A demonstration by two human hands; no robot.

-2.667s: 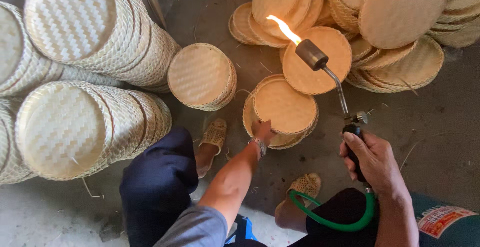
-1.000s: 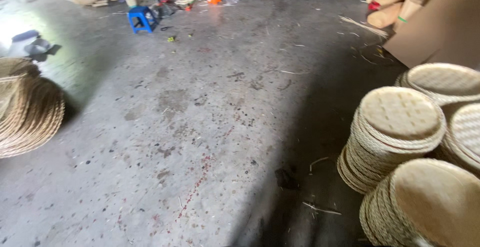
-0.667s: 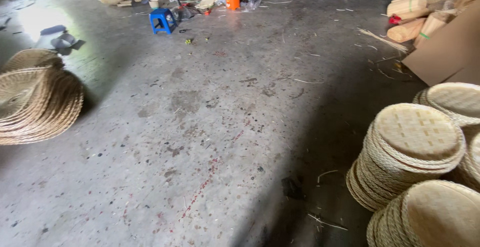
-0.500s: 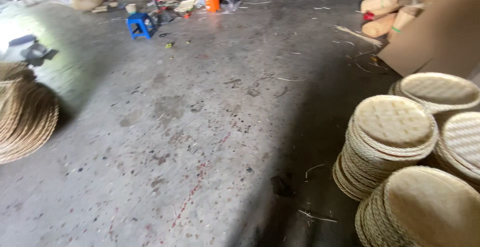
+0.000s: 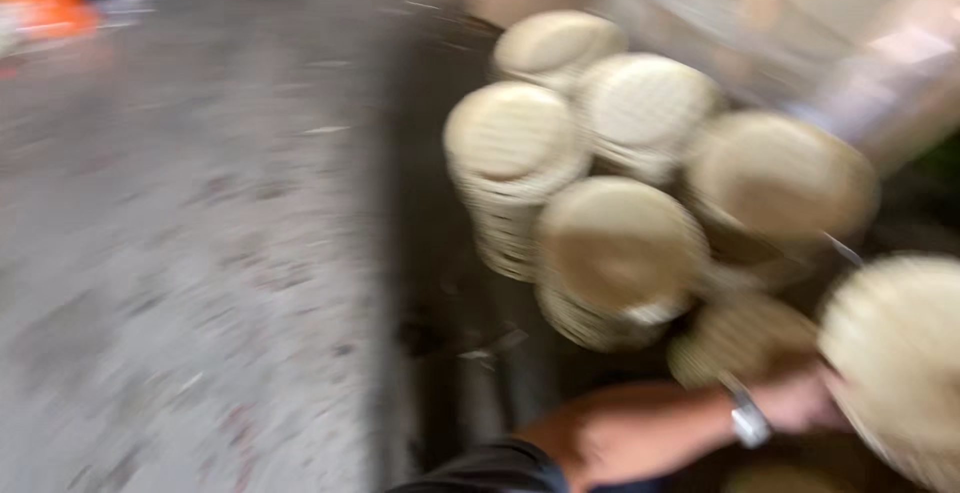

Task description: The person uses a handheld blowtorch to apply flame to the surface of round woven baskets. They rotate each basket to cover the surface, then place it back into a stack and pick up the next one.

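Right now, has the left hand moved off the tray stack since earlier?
Cannot tell: the camera swung and blurred; the left hand sits beside a tray stack.

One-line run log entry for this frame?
view: motion-blurred | left hand: at woven trays, wristwatch on, grip unclear | right hand: out of view | floor: concrete

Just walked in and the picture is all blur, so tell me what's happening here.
A person's left arm, with a wristwatch on it, reaches right toward stacks of round woven bamboo trays on a concrete floor. The left hand sits low among the trays, next to a small one; blur hides whether it grips anything. The right hand is out of view. Something orange sits far back.
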